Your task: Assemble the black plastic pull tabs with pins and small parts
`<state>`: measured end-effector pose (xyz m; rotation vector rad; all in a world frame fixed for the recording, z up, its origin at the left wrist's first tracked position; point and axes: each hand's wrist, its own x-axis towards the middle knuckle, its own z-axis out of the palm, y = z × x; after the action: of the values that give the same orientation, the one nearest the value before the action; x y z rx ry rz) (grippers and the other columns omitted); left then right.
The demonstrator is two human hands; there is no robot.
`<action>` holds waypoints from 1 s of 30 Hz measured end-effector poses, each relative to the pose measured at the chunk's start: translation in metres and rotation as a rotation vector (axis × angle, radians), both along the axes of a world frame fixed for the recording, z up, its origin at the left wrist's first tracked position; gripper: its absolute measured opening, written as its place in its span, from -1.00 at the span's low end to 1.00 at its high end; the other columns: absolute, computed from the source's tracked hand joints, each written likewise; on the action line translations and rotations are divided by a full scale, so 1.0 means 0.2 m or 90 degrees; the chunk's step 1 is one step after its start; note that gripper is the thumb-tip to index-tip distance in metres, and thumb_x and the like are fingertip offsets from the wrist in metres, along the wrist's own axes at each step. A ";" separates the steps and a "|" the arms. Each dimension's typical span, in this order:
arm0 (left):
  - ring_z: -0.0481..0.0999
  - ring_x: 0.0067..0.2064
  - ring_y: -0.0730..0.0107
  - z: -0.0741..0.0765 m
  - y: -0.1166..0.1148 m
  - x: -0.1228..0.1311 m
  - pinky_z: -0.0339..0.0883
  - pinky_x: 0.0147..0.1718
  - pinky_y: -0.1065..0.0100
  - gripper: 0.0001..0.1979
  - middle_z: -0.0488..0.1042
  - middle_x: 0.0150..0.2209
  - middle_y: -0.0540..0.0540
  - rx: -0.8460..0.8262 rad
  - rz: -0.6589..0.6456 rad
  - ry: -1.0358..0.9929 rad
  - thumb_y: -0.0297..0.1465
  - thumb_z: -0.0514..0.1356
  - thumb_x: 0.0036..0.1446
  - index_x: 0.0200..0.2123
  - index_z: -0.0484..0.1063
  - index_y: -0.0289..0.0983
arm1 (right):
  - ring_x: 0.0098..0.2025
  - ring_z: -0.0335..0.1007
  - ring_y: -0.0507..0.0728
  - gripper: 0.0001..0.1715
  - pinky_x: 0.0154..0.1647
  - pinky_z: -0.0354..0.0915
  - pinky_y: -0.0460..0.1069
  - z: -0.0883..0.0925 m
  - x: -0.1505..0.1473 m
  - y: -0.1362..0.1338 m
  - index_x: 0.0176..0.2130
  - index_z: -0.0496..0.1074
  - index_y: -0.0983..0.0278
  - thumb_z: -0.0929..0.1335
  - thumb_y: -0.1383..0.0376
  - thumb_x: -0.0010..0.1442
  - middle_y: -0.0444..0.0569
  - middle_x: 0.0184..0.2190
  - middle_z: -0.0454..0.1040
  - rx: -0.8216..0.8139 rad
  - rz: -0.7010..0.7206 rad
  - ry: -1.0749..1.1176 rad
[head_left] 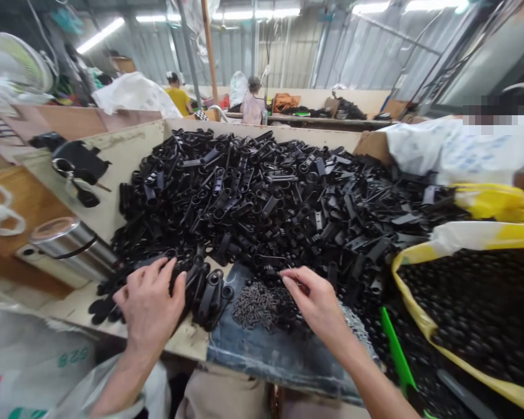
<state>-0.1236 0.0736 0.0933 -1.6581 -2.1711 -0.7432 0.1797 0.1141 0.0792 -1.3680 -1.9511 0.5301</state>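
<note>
My left hand rests with its fingers spread over black plastic parts near the front edge of the bench. Whether it touches them is hard to make out. Thumb and fingers pinched, my right hand is right of the middle, beside a small heap of short dark grey pieces on a dark blue cloth. What is in that pinch is too small to name. Behind both hands rises a large pile of black plastic parts.
A steel flask and sunglasses are at the left. On the right are a yellow-rimmed sack of small black pieces and a green strip. Two people sit far back, beyond the bench's rear wall.
</note>
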 end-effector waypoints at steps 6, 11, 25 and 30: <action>0.29 0.26 -0.25 -0.06 -0.04 0.04 0.08 0.21 -0.18 -0.65 0.44 0.24 -0.37 0.068 -0.030 -0.014 -0.30 0.12 0.37 0.12 0.51 -0.27 | -0.31 0.53 0.08 -0.83 -0.34 0.31 -0.08 0.01 -0.02 0.28 -0.10 0.60 0.18 0.40 0.32 0.34 -0.07 -0.19 0.52 0.020 -0.045 -0.176; 0.50 0.05 -0.04 -0.04 -0.17 0.22 0.26 0.14 0.01 -0.78 0.59 -0.04 -0.21 0.062 -0.177 -0.383 -0.24 0.22 0.30 -0.08 0.59 -0.15 | -0.37 0.49 0.04 -0.93 -0.36 0.27 -0.09 0.03 -0.01 0.30 -0.25 0.59 0.19 0.44 0.32 0.32 -0.12 -0.25 0.50 0.035 -0.021 -0.225; 0.42 -0.41 0.44 -0.08 -0.14 0.63 0.38 -0.39 0.39 -0.49 0.53 -0.42 0.00 -0.212 -0.107 -1.398 -0.13 0.47 0.04 -0.03 0.56 -0.31 | -0.34 0.54 0.04 -0.84 -0.34 0.39 -0.12 0.04 -0.05 -0.13 -0.11 0.56 0.20 0.36 0.24 0.42 -0.06 -0.26 0.55 0.099 0.096 -0.065; 0.35 -0.44 0.48 -0.06 -0.20 0.59 0.28 -0.44 0.40 -0.56 0.50 -0.37 -0.04 -0.268 -0.147 -1.418 -0.20 0.36 0.22 0.08 0.50 -0.31 | -0.25 0.57 0.07 -0.85 -0.34 0.33 -0.13 -0.07 -0.06 0.17 -0.10 0.60 0.17 0.39 0.31 0.39 -0.04 -0.17 0.58 0.079 0.056 -0.194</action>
<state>-0.0060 0.0331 0.0809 -0.7480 -3.1011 -3.5538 0.1686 0.1479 0.0654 -1.3518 -2.2547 0.2455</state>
